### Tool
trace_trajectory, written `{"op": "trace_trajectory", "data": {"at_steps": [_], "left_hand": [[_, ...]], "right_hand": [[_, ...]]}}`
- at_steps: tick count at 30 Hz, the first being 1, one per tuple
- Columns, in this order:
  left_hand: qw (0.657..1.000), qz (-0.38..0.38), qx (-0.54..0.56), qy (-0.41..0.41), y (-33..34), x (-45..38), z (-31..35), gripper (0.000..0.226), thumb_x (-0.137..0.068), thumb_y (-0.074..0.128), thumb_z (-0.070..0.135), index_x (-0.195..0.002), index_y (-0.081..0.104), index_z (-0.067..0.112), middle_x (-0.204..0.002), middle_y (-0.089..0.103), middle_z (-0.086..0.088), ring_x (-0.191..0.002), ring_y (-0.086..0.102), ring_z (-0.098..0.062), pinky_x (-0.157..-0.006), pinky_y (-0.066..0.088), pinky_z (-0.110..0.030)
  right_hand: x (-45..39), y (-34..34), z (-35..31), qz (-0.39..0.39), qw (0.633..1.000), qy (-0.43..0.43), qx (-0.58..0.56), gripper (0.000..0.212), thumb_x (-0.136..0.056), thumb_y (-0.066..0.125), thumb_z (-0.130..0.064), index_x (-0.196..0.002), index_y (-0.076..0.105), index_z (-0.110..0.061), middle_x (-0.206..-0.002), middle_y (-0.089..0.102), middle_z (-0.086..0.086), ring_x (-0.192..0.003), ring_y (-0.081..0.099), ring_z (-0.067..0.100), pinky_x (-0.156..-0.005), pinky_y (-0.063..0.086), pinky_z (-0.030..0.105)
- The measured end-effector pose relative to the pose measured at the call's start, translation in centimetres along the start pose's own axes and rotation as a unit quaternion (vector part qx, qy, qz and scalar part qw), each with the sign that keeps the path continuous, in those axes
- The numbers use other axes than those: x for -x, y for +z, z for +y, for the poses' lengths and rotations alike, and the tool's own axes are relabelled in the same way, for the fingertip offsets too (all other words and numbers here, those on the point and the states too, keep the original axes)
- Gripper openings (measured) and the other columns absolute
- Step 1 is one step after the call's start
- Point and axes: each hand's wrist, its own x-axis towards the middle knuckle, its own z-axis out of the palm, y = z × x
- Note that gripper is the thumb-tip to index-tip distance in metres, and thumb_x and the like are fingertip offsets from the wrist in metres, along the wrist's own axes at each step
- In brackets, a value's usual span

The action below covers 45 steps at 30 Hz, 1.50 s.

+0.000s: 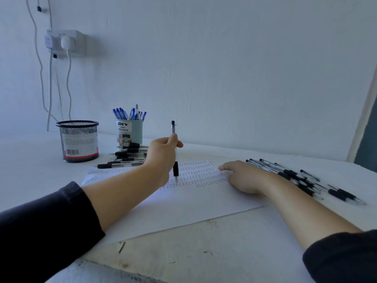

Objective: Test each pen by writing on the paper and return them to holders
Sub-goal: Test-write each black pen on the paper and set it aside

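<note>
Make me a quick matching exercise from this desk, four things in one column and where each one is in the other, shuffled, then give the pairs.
Things:
1. blue pens
2. mesh holder
3. right hand
4. black pen

Places:
A. gripped upright in the left hand
B. far left on the table
C. standing in the teal cup
D. resting on the paper's right edge

Pairs: 1-C, 2-B, 3-D, 4-A

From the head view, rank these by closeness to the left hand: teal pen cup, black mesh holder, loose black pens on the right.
From the left hand:
1. Teal pen cup, just behind-left, holding blue pens.
2. Black mesh holder, farther left.
3. Loose black pens, far right, beyond the right hand.
</note>
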Motion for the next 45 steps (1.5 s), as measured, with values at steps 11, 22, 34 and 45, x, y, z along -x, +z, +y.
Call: {"op": "trace_trajectory", "data": {"at_steps": [11, 22, 34, 45], "left_hand": [[0.992, -0.083, 0.099, -0.005, 0.7, -0.1, -0.7, 0.029, -0.095, 0.054, 0.010, -0.121, 0.044, 0.004, -0.074, 0.061, -0.010, -0.058, 0.066, -0.020, -0.049, 0.051, -0.025], [0.988, -0.155, -0.023, -0.005, 0.8, -0.3, -1.2, 0.030, -0.095, 0.056, 0.023, -0.123, 0.046, 0.017, -0.093, 0.062, -0.011, -0.069, 0.058, -0.019, -0.053, 0.047, -0.028], [0.983, -0.168, -0.074, 0.013, 0.7, -0.4, -1.4, 0.012, -0.094, 0.054, 0.010, -0.106, 0.055, 0.012, -0.082, 0.060, -0.010, -0.064, 0.055, -0.020, -0.054, 0.046, -0.029], [0.983, -0.168, -0.075, 0.014, 0.2, -0.6, -1.0, 0.007, -0.094, 0.053, 0.009, -0.093, 0.060, 0.011, -0.078, 0.061, -0.009, -0.061, 0.057, -0.018, -0.052, 0.048, -0.026]], "right_hand": [[-0.2, 0.3, -2.3, 0.126, 0.959, -0.123, -0.223, 0.017, -0.099, 0.046, -0.027, -0.092, 0.061, -0.021, -0.083, 0.067, 0.002, -0.074, 0.058, 0.014, -0.074, 0.044, 0.030], [-0.7, -1.7, 1.5, 0.309, 0.944, 0.111, -0.036, 0.014, -0.090, 0.051, -0.018, -0.090, 0.064, -0.014, -0.097, 0.064, 0.004, -0.102, 0.054, 0.031, -0.084, 0.044, 0.033], [1.0, -2.9, 2.6, 0.204, 0.930, 0.290, 0.099, 0.018, -0.081, 0.046, -0.006, -0.071, 0.035, -0.017, -0.083, 0.048, 0.002, -0.098, 0.051, 0.028, -0.090, 0.028, 0.036], [-0.5, -0.2, 0.5, 0.124, 0.992, 0.018, 0.023, 0.047, -0.090, 0.051, -0.050, -0.131, 0.049, -0.027, -0.138, 0.048, 0.004, -0.130, 0.037, 0.024, -0.106, 0.033, 0.039]]}}
